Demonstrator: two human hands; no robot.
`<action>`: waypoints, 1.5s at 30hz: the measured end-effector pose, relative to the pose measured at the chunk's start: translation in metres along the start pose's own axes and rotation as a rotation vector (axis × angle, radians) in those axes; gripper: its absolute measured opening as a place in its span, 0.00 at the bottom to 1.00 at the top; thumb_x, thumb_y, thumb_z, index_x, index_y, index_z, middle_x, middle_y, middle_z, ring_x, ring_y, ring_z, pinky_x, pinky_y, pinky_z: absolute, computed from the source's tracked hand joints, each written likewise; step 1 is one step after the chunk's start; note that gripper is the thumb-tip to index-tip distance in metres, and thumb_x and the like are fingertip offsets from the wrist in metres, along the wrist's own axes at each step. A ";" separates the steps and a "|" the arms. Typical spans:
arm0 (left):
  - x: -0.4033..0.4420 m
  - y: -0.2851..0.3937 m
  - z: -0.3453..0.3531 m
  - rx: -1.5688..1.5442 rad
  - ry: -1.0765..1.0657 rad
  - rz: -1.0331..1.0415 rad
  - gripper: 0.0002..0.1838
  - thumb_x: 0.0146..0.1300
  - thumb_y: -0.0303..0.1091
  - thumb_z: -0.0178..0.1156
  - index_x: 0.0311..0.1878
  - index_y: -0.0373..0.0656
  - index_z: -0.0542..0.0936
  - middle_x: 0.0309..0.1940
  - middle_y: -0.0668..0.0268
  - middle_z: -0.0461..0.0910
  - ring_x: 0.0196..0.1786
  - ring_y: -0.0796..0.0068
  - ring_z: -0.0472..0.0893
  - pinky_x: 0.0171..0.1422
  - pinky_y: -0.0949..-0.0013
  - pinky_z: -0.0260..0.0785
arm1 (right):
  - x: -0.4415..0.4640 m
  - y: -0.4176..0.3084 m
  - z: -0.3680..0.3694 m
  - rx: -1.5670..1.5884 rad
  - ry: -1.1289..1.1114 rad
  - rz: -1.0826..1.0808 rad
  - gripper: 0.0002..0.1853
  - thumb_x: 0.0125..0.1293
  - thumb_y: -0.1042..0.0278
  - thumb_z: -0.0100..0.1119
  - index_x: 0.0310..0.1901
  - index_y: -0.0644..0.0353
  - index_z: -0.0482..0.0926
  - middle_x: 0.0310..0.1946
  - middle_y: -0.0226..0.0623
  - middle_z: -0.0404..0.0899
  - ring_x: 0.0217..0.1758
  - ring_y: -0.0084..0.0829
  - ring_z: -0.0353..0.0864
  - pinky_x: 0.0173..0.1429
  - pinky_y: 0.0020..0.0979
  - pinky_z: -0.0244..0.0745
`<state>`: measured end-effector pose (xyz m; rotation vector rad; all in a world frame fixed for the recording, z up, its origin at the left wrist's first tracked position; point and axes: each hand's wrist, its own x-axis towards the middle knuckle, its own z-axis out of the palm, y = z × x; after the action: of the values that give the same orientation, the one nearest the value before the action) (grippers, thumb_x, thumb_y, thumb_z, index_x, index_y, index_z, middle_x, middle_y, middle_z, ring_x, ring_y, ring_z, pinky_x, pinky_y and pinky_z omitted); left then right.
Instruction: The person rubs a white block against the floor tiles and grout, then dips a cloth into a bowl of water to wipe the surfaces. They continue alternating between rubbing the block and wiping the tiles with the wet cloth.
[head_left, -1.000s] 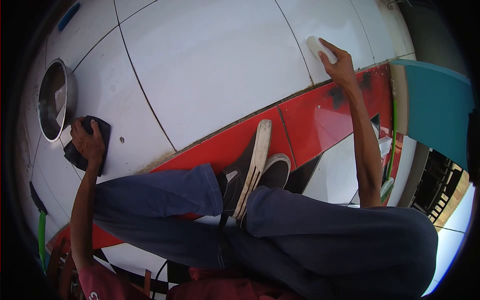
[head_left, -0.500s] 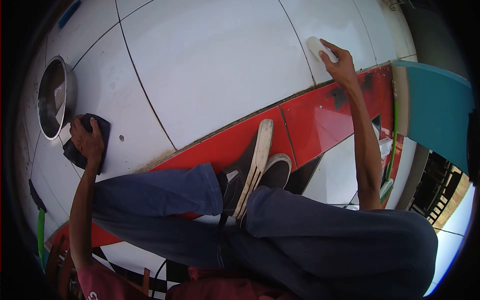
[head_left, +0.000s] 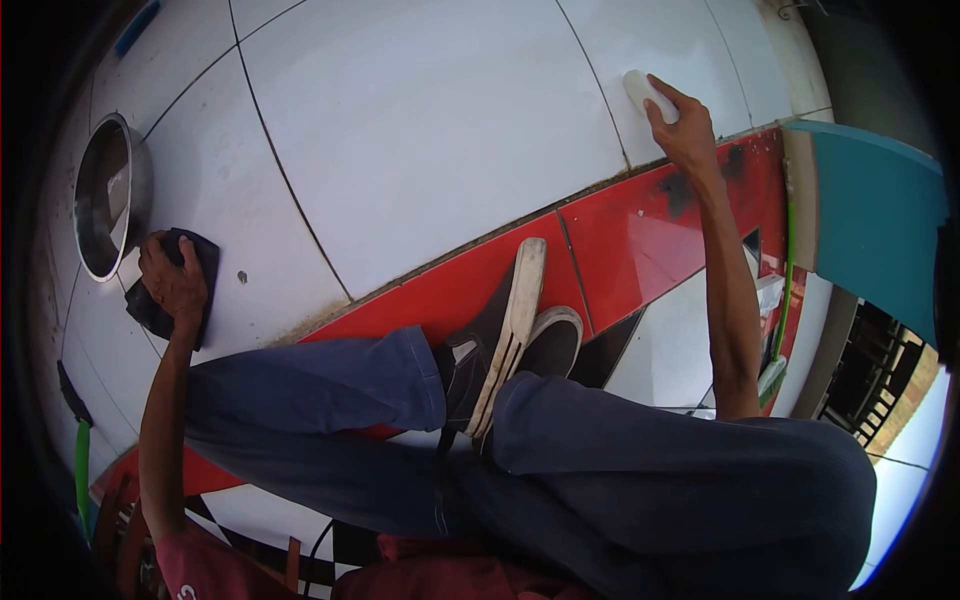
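My right hand [head_left: 686,128] grips a smooth white oval piece [head_left: 637,88], shaped like a bar of soap, at the white tiles near the red border. The fingers cover part of it, and I cannot make out its exact kind. Over at the left, my left hand [head_left: 175,280] is curled over a flat black angular thing [head_left: 150,312] resting on the tiles. What that black thing is, the view does not show. Just beyond this hand stands a round metal basin [head_left: 139,190] that looks to have water in it.
White floor tiles [head_left: 430,130] meet a red tile strip [head_left: 640,235] near my crossed feet in dark shoes [head_left: 500,340]. A teal panel [head_left: 880,220] rises at right. A green handle [head_left: 82,470] lies far left, and something blue [head_left: 137,28] at the upper left.
My right hand has shifted slightly to the right with the white oval piece. My left hand and the black thing stay in about the same place.
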<state>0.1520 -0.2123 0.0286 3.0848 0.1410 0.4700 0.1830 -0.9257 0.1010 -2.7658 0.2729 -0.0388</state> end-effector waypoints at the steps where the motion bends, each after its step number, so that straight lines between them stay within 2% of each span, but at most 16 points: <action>1: 0.001 0.000 -0.001 -0.003 0.005 0.001 0.20 0.69 0.44 0.60 0.56 0.40 0.76 0.53 0.54 0.78 0.59 0.50 0.76 0.65 0.49 0.65 | -0.003 -0.002 0.002 0.003 -0.041 -0.080 0.25 0.66 0.55 0.63 0.64 0.50 0.82 0.47 0.52 0.88 0.50 0.49 0.88 0.57 0.42 0.80; 4: -0.003 0.004 -0.002 -0.021 0.001 0.003 0.20 0.69 0.44 0.60 0.56 0.40 0.75 0.54 0.53 0.78 0.60 0.49 0.75 0.65 0.50 0.65 | -0.002 -0.004 -0.002 0.120 -0.093 0.019 0.25 0.66 0.55 0.63 0.64 0.51 0.82 0.48 0.52 0.87 0.51 0.48 0.88 0.58 0.41 0.80; 8: -0.006 0.011 -0.011 -0.007 0.115 -0.040 0.29 0.68 0.49 0.63 0.63 0.39 0.71 0.62 0.51 0.72 0.68 0.49 0.69 0.70 0.48 0.59 | -0.010 -0.013 -0.021 0.353 -0.084 -0.071 0.23 0.69 0.61 0.65 0.65 0.55 0.81 0.46 0.47 0.89 0.47 0.31 0.87 0.51 0.32 0.80; 10: -0.014 0.020 -0.019 0.123 0.262 -0.036 0.33 0.68 0.54 0.63 0.67 0.41 0.69 0.66 0.51 0.70 0.72 0.49 0.66 0.73 0.44 0.55 | -0.014 -0.017 -0.043 0.555 0.192 -0.036 0.23 0.71 0.62 0.65 0.65 0.57 0.81 0.44 0.43 0.89 0.44 0.25 0.85 0.46 0.28 0.79; 14: -0.023 0.034 -0.036 0.172 -0.156 -0.429 0.31 0.69 0.53 0.63 0.64 0.40 0.71 0.67 0.50 0.69 0.71 0.46 0.68 0.69 0.43 0.62 | -0.039 0.018 -0.088 0.743 0.569 0.116 0.23 0.74 0.63 0.63 0.67 0.62 0.77 0.44 0.42 0.87 0.32 0.20 0.82 0.34 0.23 0.77; 16: -0.021 0.025 -0.043 -0.046 -0.160 -0.278 0.24 0.71 0.47 0.62 0.59 0.37 0.74 0.60 0.49 0.74 0.61 0.45 0.76 0.63 0.50 0.69 | -0.061 0.033 -0.096 0.941 0.729 0.160 0.25 0.75 0.63 0.60 0.69 0.63 0.74 0.48 0.47 0.87 0.35 0.24 0.83 0.34 0.23 0.77; 18: 0.005 0.089 -0.078 -0.405 -0.150 -0.225 0.14 0.74 0.35 0.59 0.56 0.36 0.77 0.42 0.55 0.83 0.47 0.57 0.83 0.59 0.59 0.73 | -0.080 0.046 -0.095 1.050 0.783 0.207 0.25 0.76 0.63 0.59 0.70 0.64 0.72 0.50 0.50 0.85 0.35 0.26 0.83 0.33 0.24 0.78; 22: 0.071 0.270 -0.131 -0.826 -0.137 0.096 0.22 0.70 0.25 0.62 0.67 0.40 0.76 0.50 0.54 0.85 0.50 0.69 0.85 0.59 0.62 0.78 | -0.105 0.043 -0.083 1.099 0.768 0.289 0.26 0.77 0.62 0.56 0.71 0.66 0.70 0.51 0.52 0.84 0.36 0.27 0.83 0.33 0.25 0.78; 25: 0.117 0.392 -0.118 -0.802 0.029 0.577 0.17 0.67 0.28 0.68 0.58 0.46 0.83 0.48 0.62 0.86 0.49 0.68 0.87 0.55 0.66 0.81 | -0.105 0.021 -0.077 0.961 0.779 0.270 0.24 0.74 0.63 0.60 0.68 0.64 0.75 0.48 0.48 0.87 0.33 0.24 0.85 0.32 0.24 0.79; 29: 0.147 0.556 -0.050 -0.779 0.183 0.898 0.13 0.63 0.42 0.72 0.50 0.56 0.90 0.46 0.68 0.83 0.36 0.66 0.86 0.40 0.66 0.78 | -0.112 0.023 -0.072 0.866 0.706 0.233 0.24 0.73 0.65 0.62 0.68 0.62 0.76 0.51 0.44 0.87 0.37 0.22 0.87 0.35 0.23 0.80; 30: 0.151 0.585 -0.033 -0.715 0.150 0.982 0.12 0.64 0.44 0.70 0.49 0.55 0.90 0.45 0.67 0.83 0.40 0.65 0.86 0.43 0.65 0.79 | -0.112 0.024 -0.070 0.846 0.692 0.224 0.24 0.73 0.65 0.62 0.68 0.61 0.76 0.52 0.44 0.87 0.38 0.22 0.87 0.36 0.23 0.81; 31: 0.157 0.610 -0.023 -0.852 -0.036 1.064 0.14 0.62 0.40 0.69 0.41 0.38 0.87 0.40 0.53 0.82 0.45 0.52 0.83 0.49 0.55 0.78 | -0.111 0.027 -0.067 0.825 0.700 0.227 0.24 0.73 0.66 0.62 0.68 0.61 0.76 0.53 0.44 0.87 0.38 0.21 0.87 0.38 0.23 0.81; 34: 0.141 0.642 0.024 -0.575 -0.020 1.170 0.10 0.64 0.42 0.70 0.45 0.52 0.89 0.44 0.67 0.83 0.44 0.65 0.85 0.46 0.65 0.79 | -0.112 0.040 -0.055 0.744 0.719 0.240 0.23 0.73 0.66 0.63 0.67 0.61 0.77 0.54 0.43 0.87 0.39 0.21 0.87 0.41 0.22 0.82; 38: 0.087 0.622 0.038 -0.737 0.037 1.134 0.09 0.63 0.40 0.70 0.39 0.46 0.87 0.40 0.67 0.83 0.45 0.65 0.84 0.45 0.62 0.79 | -0.109 0.058 -0.036 0.662 0.711 0.262 0.23 0.74 0.66 0.62 0.68 0.60 0.76 0.51 0.44 0.88 0.37 0.22 0.86 0.39 0.23 0.81; 43: 0.056 0.535 -0.023 -0.754 -1.066 1.251 0.15 0.60 0.41 0.72 0.37 0.37 0.88 0.33 0.53 0.87 0.37 0.54 0.86 0.46 0.56 0.75 | -0.092 0.050 -0.056 0.881 0.684 0.213 0.23 0.74 0.66 0.60 0.67 0.61 0.77 0.50 0.48 0.87 0.38 0.26 0.88 0.36 0.25 0.83; 45: 0.066 0.492 -0.065 -0.790 -1.440 1.271 0.17 0.60 0.44 0.75 0.36 0.36 0.88 0.29 0.58 0.87 0.33 0.60 0.87 0.44 0.62 0.76 | -0.087 0.045 -0.064 0.963 0.709 0.104 0.23 0.74 0.65 0.59 0.68 0.62 0.75 0.47 0.51 0.87 0.35 0.28 0.88 0.34 0.26 0.82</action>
<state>0.2380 -0.6958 0.1262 1.6448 -1.4842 -1.3277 0.0852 -0.9725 0.1455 -1.6894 0.4275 -0.8788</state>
